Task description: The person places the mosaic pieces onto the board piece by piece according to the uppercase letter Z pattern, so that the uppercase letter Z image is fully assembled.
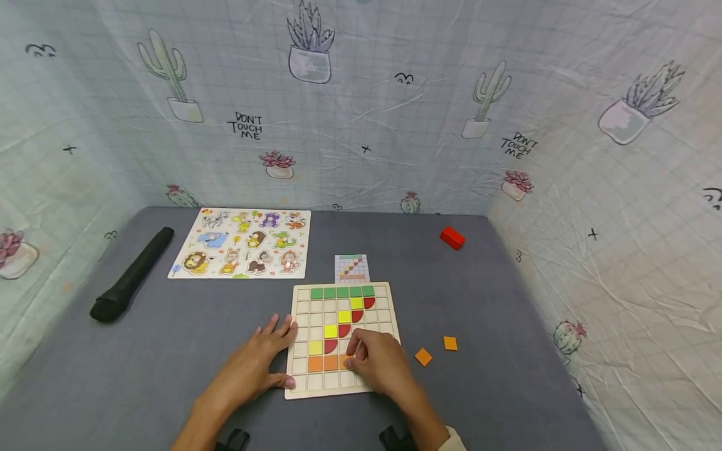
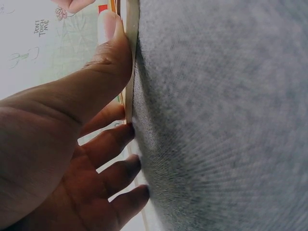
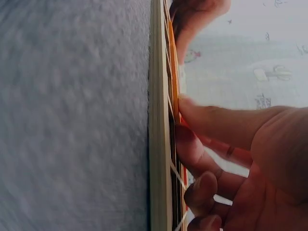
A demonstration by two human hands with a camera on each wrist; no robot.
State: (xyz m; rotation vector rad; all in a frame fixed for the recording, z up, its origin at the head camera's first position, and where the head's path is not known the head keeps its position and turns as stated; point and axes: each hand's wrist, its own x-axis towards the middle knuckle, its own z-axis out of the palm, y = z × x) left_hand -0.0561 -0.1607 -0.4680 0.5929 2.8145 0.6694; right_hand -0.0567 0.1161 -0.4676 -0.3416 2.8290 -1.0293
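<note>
A wooden grid board (image 1: 383, 316) lies flat on the grey table. My left hand (image 1: 256, 363) rests along its left side, fingers spread, with the thumb (image 2: 108, 53) against the board's edge. Over the lower middle, my right hand (image 1: 383, 363) pinches an orange square tile (image 1: 343, 363) between thumb and forefinger, at the right end of a row with two other orange tiles (image 1: 323, 363). Above that row, yellow squares (image 1: 330, 331) and red quarter-round tiles (image 1: 344, 330) climb diagonally to a green row (image 1: 342, 292) at the top. My right hand hides some cells.
Two loose orange squares (image 1: 437, 350) lie right of the board. A small pattern card (image 1: 352, 268) touches its far edge. Further off are a red block (image 1: 452, 238), an animal picture board (image 1: 239, 244) and a black microphone-shaped object (image 1: 132, 275). A printed cloth (image 1: 366, 113) hangs behind.
</note>
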